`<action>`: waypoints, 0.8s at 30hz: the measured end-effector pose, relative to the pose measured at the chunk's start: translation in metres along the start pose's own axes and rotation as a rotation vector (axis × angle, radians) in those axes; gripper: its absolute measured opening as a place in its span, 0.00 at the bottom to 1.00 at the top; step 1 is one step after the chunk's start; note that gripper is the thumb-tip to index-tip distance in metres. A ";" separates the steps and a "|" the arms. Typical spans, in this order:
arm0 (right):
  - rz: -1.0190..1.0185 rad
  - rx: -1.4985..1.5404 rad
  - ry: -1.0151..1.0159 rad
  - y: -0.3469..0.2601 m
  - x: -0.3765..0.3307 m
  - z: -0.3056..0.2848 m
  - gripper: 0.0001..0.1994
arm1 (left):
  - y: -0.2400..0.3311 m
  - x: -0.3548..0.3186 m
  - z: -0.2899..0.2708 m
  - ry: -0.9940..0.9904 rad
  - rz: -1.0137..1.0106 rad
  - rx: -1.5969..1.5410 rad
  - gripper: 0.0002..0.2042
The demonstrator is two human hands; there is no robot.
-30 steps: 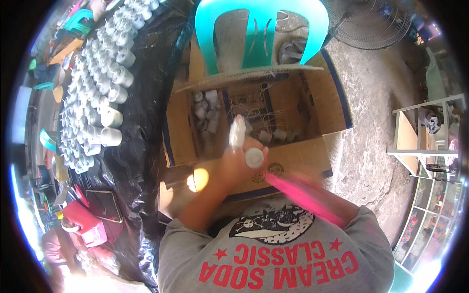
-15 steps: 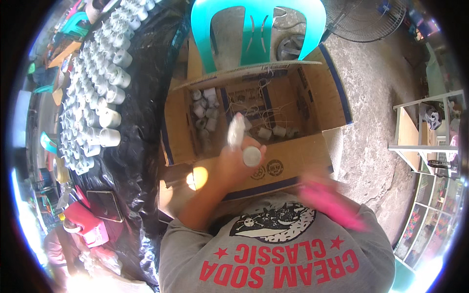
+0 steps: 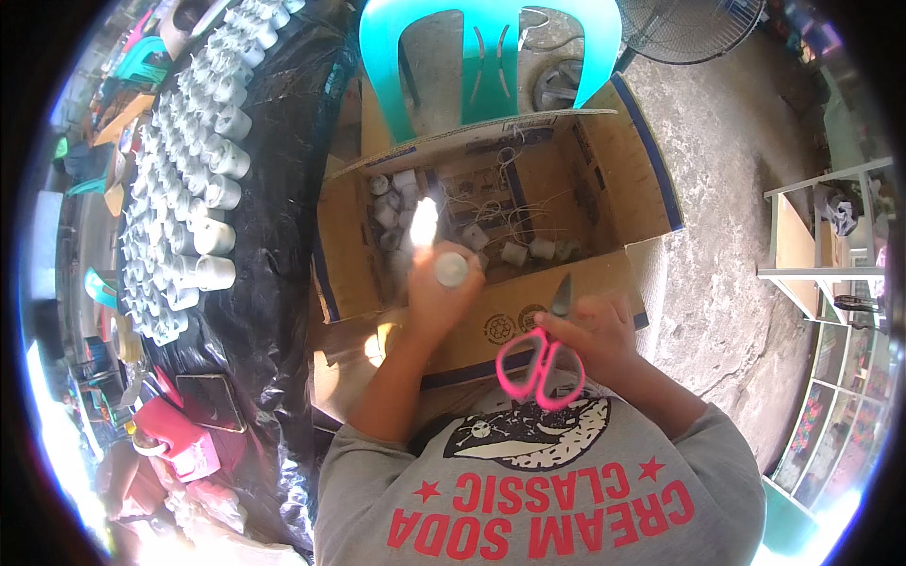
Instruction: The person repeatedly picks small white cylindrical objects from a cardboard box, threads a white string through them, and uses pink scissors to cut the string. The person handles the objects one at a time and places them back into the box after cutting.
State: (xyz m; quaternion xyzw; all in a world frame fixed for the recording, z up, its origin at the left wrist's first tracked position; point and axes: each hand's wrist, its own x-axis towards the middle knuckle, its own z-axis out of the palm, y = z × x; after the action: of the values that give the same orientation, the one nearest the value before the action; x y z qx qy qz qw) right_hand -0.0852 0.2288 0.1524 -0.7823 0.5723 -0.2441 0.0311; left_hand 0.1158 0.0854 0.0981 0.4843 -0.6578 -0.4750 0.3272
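My left hand [image 3: 444, 307] is above the near side of an open cardboard box [image 3: 472, 363], closed around a small white cylinder [image 3: 452, 270] whose round flat end faces up. Bright sun washes out one raised finger. To its right, my right hand [image 3: 604, 335] grips pink-handled scissors [image 3: 543, 373], blades pointing away and loops hanging toward my shirt. Inside the box lie several white cylinders [image 3: 514, 254] with thin pale strings, and more are heaped in its left part.
Rows of white cups [image 3: 217, 269] stand on black plastic sheeting [image 3: 274, 189] at the left, near a dark phone-like device [image 3: 209, 403]. Beyond the box are a turquoise chair [image 3: 491, 66] and a fan [image 3: 689, 24]. A shelf rack [image 3: 812, 274] stands right.
My left hand has shifted left and slightly away with the white cylinder. My right hand, blurred with the pink scissors before, has come in toward the box and now shows the scissors clearly.
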 end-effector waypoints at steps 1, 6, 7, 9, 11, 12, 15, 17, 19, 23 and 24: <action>0.035 0.019 -0.028 0.003 -0.009 -0.001 0.24 | -0.004 0.004 0.001 0.051 -0.049 -0.166 0.08; 0.193 0.153 -0.457 0.025 -0.021 -0.008 0.21 | -0.026 0.022 -0.008 0.112 -0.106 -0.512 0.20; 0.204 0.180 -0.403 0.027 -0.019 -0.008 0.22 | -0.029 0.023 -0.013 0.042 -0.200 -0.658 0.22; 0.283 0.135 -0.457 0.024 -0.017 -0.008 0.25 | -0.034 0.022 -0.013 0.040 -0.437 -0.862 0.24; 0.342 0.058 -0.471 0.015 -0.019 -0.002 0.29 | -0.035 0.021 -0.010 0.054 -0.507 -0.994 0.25; 0.364 0.006 -0.497 0.009 -0.021 0.003 0.31 | -0.035 0.022 -0.007 0.096 -0.571 -1.048 0.25; 0.398 0.112 -0.483 0.006 -0.028 0.014 0.35 | -0.033 0.024 -0.003 0.144 -0.539 -1.106 0.26; 0.445 0.201 -0.499 0.012 -0.031 0.014 0.37 | -0.031 0.024 -0.003 0.173 -0.529 -1.076 0.27; 0.515 0.224 -0.563 0.022 -0.030 0.006 0.39 | -0.031 0.025 -0.004 0.167 -0.507 -1.081 0.27; 0.485 0.790 -0.576 0.025 -0.016 -0.012 0.40 | -0.035 0.024 -0.004 0.095 -0.427 -1.083 0.27; 0.589 1.028 -0.581 0.019 -0.012 -0.012 0.40 | -0.037 0.023 -0.003 0.089 -0.407 -1.071 0.27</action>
State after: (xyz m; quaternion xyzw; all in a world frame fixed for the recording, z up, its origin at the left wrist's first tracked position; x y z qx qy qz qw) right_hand -0.1101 0.2355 0.1529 -0.5125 0.5415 -0.2464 0.6192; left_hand 0.1232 0.0598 0.0640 0.3874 -0.2044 -0.7745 0.4564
